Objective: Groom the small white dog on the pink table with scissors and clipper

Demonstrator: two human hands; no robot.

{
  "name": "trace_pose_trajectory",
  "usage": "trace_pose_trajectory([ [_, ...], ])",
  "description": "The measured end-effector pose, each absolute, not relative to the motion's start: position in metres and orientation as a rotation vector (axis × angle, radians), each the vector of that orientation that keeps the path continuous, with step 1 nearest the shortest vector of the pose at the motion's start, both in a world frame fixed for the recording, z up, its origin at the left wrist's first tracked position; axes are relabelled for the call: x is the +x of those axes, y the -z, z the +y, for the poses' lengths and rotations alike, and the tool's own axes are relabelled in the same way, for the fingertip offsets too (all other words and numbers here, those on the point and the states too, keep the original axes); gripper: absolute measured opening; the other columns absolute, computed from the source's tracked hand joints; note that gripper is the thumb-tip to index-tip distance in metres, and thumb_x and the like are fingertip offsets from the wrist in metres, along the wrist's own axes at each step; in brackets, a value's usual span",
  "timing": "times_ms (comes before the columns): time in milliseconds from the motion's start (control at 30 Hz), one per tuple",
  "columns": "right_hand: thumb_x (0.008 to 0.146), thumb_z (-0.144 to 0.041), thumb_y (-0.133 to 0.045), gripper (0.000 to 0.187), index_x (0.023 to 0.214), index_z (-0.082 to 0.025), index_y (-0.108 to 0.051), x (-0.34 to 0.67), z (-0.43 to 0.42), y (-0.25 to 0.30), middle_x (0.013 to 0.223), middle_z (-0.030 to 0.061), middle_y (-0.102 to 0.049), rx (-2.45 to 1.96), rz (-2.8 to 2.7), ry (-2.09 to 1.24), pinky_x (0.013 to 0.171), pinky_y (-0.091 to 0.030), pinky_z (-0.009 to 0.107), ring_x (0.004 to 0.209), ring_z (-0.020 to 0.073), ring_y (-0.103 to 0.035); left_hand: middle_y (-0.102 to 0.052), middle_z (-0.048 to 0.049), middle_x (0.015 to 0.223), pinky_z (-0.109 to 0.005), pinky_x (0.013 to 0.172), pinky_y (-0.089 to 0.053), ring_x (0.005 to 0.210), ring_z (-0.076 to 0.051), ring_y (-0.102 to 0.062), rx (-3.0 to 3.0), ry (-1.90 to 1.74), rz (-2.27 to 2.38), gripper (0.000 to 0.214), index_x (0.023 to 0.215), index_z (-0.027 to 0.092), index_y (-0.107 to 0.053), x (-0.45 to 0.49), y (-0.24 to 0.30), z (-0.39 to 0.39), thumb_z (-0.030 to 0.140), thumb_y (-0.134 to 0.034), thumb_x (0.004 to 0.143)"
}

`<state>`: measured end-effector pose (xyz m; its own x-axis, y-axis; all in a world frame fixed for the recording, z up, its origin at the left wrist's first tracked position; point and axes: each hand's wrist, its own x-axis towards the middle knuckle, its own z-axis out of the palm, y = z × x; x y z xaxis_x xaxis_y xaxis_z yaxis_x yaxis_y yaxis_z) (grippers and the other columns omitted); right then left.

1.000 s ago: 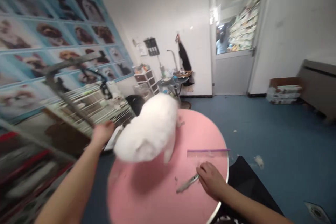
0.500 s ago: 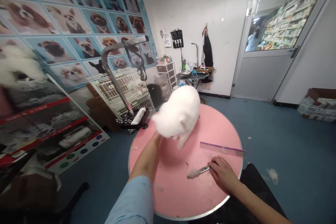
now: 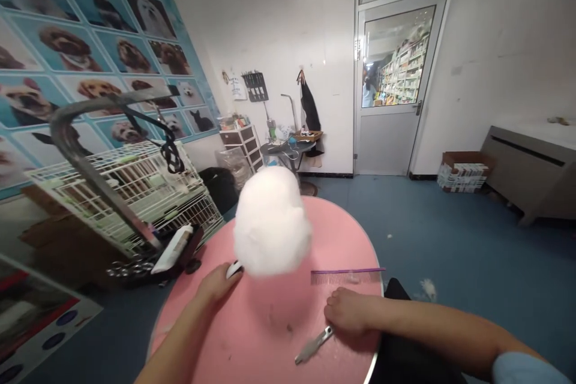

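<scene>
A fluffy white dog (image 3: pixel 272 222) is on the round pink table (image 3: pixel 256 324), its head low and its legs hidden. At the left of its fur my left hand (image 3: pixel 218 282) is closed around a white handheld tool with dark parts (image 3: pixel 234 269), its far end out of sight. My right hand (image 3: pixel 348 310) rests on the table at the right, fingers curled, their inside hidden. Just below these fingers lies a slim metal tool (image 3: pixel 314 345) with a hole near one end and a grey, fuzzy-looking other end. A purple-backed comb (image 3: pixel 346 275) lies beyond my right hand.
A metal grooming arm (image 3: pixel 94 174) with black straps rises at the left, beside a holder of scissors and a white bottle (image 3: pixel 173 249). White wire cages (image 3: pixel 135 192) stand behind it. A small dark table (image 3: pixel 288 147) and a door (image 3: pixel 391 138) are farther back.
The view has swung right and closer. My left hand, earlier hidden under the dog's head, now shows beside it with the white tool. My right hand's fingers have curled in more.
</scene>
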<state>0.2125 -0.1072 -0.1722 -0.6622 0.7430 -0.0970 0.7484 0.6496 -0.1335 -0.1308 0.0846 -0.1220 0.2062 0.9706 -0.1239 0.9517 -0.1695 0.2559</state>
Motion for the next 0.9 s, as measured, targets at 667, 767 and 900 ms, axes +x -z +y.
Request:
trace_pose_trajectory([
  [667, 0.086, -0.027, -0.056, 0.030, 0.108, -0.011, -0.067, 0.279, -0.040, 0.163, 0.121, 0.0207, -0.062, 2.293, 2.738, 0.651, 0.100, -0.038, 0.042, 0.115, 0.0293, -0.055, -0.069, -0.0094, 0.100, -0.035, 0.081, -0.045, 0.090, -0.027, -0.062, 1.889, -0.436, 1.499, 0.034, 0.100, 0.018, -0.065, -0.053, 0.134, -0.101, 0.045, -0.053, 0.083],
  [767, 0.080, -0.050, -0.066, 0.046, 0.111, -0.016, -0.064, 0.206, -0.079, 0.171, 0.112, 0.0133, -0.066, 1.998, 2.808, 1.996, 0.089, -0.048, 0.039, 0.103, 0.0268, -0.062, -0.067, -0.0150, 0.104, -0.040, 0.087, -0.044, 0.093, -0.029, -0.059, 2.028, -0.449, 1.445, 0.036, 0.101, 0.017, -0.064, -0.015, 0.149, -0.107, 0.047, -0.054, 0.083],
  [900, 0.071, -0.062, -0.073, 0.047, 0.084, -0.020, -0.058, 0.158, -0.101, 0.168, 0.073, 0.0019, -0.062, 2.349, 1.867, 3.187, 0.065, -0.049, 0.031, 0.067, 0.0176, -0.059, -0.067, -0.0150, 0.100, -0.043, 0.093, -0.044, 0.096, -0.028, -0.059, 2.123, -0.642, 1.220, 0.035, 0.088, 0.018, -0.067, -0.019, 0.149, -0.078, 0.048, -0.049, 0.085],
])
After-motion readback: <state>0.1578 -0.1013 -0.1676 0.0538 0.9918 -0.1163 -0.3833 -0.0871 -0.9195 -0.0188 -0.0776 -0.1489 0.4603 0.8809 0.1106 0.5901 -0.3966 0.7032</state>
